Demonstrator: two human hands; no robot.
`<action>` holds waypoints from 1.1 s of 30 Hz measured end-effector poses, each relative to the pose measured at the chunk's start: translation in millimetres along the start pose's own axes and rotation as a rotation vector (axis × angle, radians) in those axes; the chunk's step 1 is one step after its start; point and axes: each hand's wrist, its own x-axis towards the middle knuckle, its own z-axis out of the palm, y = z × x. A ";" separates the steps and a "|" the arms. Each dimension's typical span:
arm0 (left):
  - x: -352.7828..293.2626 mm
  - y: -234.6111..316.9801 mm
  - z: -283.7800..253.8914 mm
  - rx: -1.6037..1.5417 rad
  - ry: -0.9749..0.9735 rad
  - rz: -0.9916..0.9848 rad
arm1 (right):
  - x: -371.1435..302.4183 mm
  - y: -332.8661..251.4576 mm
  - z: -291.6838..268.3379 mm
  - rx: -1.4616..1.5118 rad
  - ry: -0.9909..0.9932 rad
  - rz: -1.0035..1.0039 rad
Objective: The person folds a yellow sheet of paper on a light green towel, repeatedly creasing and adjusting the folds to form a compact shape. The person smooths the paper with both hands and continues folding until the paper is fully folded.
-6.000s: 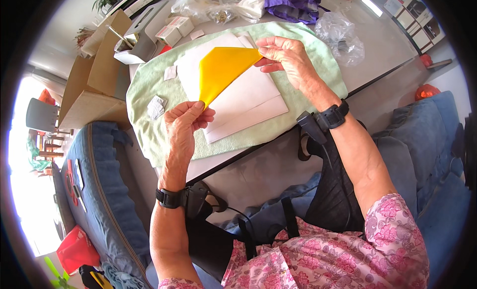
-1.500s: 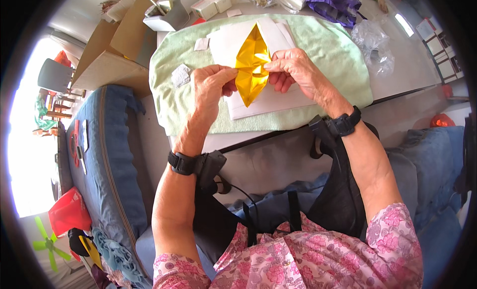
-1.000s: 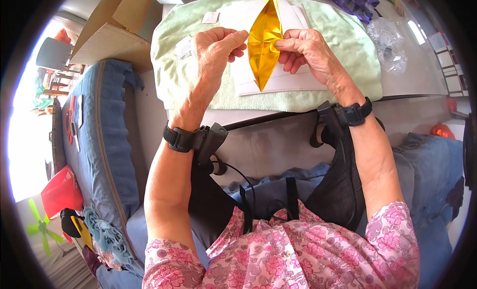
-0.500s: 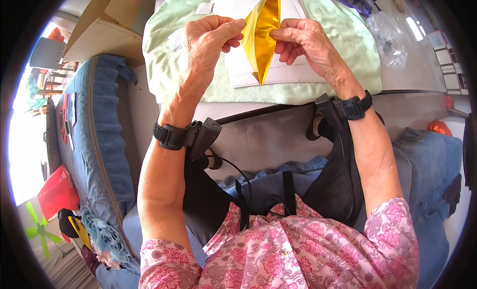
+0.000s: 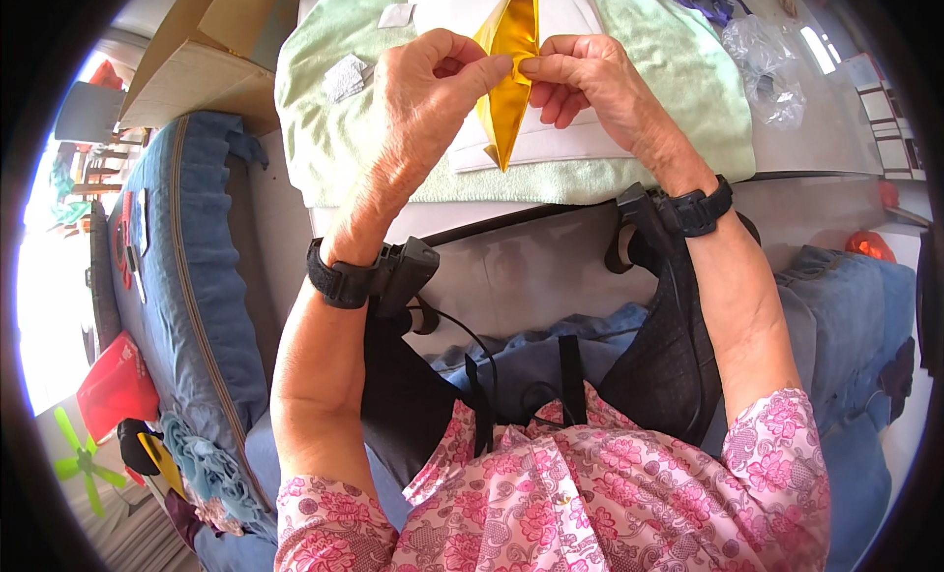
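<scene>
A shiny gold foil paper (image 5: 507, 120), folded into a long pointed boat-like shape, is held upright above the table. My left hand (image 5: 418, 100) is closed at its left side, the thumb lying over the foil near the middle and the index finger bent at the edge. From the right, my right hand (image 5: 600, 85) pinches the paper's middle between thumb and forefinger, its other fingers curled below. Both thumb tips nearly meet there. Beneath the hands lie white paper sheets (image 5: 580, 147) on a pale green towel (image 5: 678, 129).
Small white pieces (image 5: 344, 78) lie on the towel's left part. A cardboard box (image 5: 202, 70) stands at the far left, and a crumpled clear plastic bag (image 5: 767, 75) sits at the right. A blue-covered seat (image 5: 211, 267) runs along my left side.
My left thumb has moved right, from the paper's left edge to its middle, beside the right thumb. The gold paper looks narrower and has shifted slightly left with my right hand.
</scene>
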 end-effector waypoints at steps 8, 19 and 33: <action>-2.4 -6.8 9.3 0.103 -0.008 -0.038 | -3.4 -4.8 6.3 0.041 0.006 0.003; 11.7 -34.5 -13.4 -0.350 -0.185 -0.274 | 6.3 14.8 -13.4 -0.034 0.271 -0.082; 15.7 -42.2 1.5 -0.107 -0.138 -0.343 | 14.8 34.9 -16.5 0.012 0.206 0.029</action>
